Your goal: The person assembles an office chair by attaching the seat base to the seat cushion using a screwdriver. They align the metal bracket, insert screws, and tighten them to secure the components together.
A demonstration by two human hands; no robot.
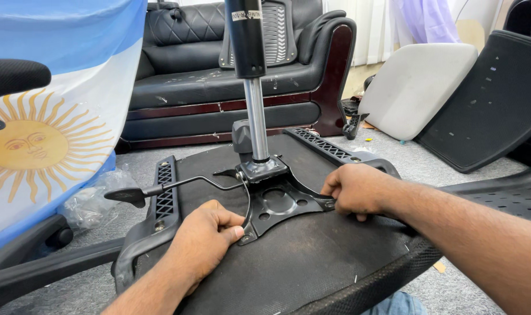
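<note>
An upturned black office chair seat (312, 256) lies in front of me, underside up. A black metal mechanism plate (280, 201) sits on its middle, with a chrome and black gas cylinder (255, 87) standing upright from it. A thin black lever with a paddle end (143, 192) sticks out to the left. My left hand (204, 239) grips the plate's near left corner. My right hand (353, 189) holds the plate's right edge, fingers curled under it.
A black leather sofa (218, 76) stands behind. A white seat cushion (417, 87) and a black mesh chair back (493, 99) lean at the right. A blue and white flag with a sun (38, 134) hangs at left, over a chair base (38, 256) on grey carpet.
</note>
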